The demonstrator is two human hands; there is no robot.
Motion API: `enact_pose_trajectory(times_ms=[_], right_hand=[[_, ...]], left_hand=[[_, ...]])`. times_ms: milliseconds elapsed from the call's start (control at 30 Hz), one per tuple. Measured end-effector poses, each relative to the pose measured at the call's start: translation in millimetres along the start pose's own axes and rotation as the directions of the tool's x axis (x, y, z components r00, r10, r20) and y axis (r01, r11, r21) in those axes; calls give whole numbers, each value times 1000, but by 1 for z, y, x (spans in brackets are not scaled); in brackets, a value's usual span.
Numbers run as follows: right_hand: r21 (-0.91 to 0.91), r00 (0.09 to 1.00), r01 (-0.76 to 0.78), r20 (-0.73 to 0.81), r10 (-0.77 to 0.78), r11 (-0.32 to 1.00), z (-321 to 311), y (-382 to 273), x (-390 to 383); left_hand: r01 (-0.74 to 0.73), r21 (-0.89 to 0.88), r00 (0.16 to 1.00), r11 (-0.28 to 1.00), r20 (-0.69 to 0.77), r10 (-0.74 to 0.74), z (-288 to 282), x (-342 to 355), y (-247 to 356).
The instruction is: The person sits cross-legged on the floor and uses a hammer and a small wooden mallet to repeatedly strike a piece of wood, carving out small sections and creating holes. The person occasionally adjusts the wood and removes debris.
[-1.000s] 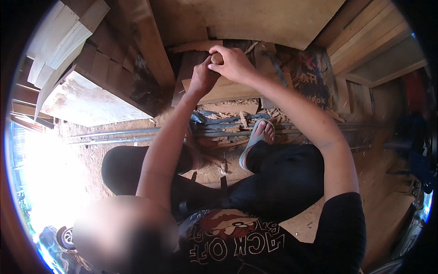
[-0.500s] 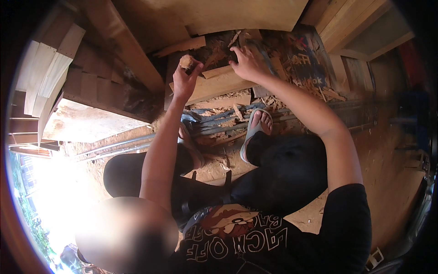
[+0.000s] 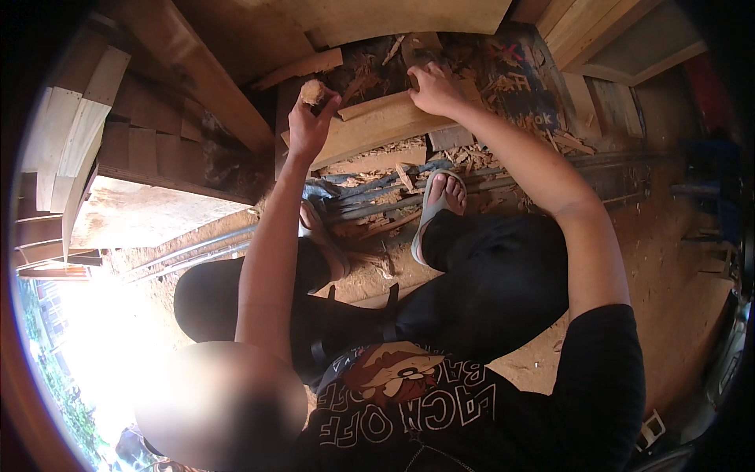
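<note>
Ground (image 3: 629,259): brown, dusty, strewn with wood chips (image 3: 472,157), thin, curled and splintered, too many to count. Background: one broad, flat wooden panel (image 3: 393,20) at the top edge; one stack of pale, flat-faced wood slabs (image 3: 77,134) at far left; one pale, stained board (image 3: 149,212) beside it; one straight-edged timber frame (image 3: 594,35) at upper right. Pipes (image 3: 206,244): long, round, grey, at least two, crossing the ground near your feet. Cloth (image 3: 321,189): blue, crumpled, near your left foot. Sandals (image 3: 429,219): two, pale grey, one on each foot.

Plank (image 3: 373,126): one, light brown, smooth-faced, lying among the chips, between your hands and your feet. Round-ended piece (image 3: 313,90): one, apparently wood, its tip pale and rough, in your left hand (image 3: 309,127), just beyond the plank's left end. Left fingers: wrapped round that piece, the tip showing above them. Right hand (image 3: 435,90): by the plank's right part, fingers bent, fairly narrow; whether they grip anything cannot be told.
</note>
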State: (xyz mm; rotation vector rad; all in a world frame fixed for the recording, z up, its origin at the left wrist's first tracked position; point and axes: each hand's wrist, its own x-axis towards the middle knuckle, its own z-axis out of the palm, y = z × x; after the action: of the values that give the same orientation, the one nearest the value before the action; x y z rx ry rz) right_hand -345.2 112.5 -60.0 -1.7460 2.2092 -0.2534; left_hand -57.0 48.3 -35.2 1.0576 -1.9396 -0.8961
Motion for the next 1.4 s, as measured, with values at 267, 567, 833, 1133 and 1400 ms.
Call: enact_pose_trajectory(times_ms=[267,567,833,1133,1400], right_hand=[[194,982,-177,-24,185,965,-39,81,-36],[744,795,-565,607,5,-357,1,76,-96],[597,846,-493,500,-188,-633,20,79,-77],[580,827,-532,511,-233,-616,25,94,-67],[673,782,-599,608,-137,-435,17,92,-61]], left_hand=[[197,-260,969,945,-98,-229,14,3,-19],[281,-443,938,851,-59,-341,23,13,-8],[271,-483,934,832,-78,-350,22,17,-16],[228,-406,963,885,-43,-267,26,18,-15],[178,-374,974,910,-66,-217,30,14,-13]])
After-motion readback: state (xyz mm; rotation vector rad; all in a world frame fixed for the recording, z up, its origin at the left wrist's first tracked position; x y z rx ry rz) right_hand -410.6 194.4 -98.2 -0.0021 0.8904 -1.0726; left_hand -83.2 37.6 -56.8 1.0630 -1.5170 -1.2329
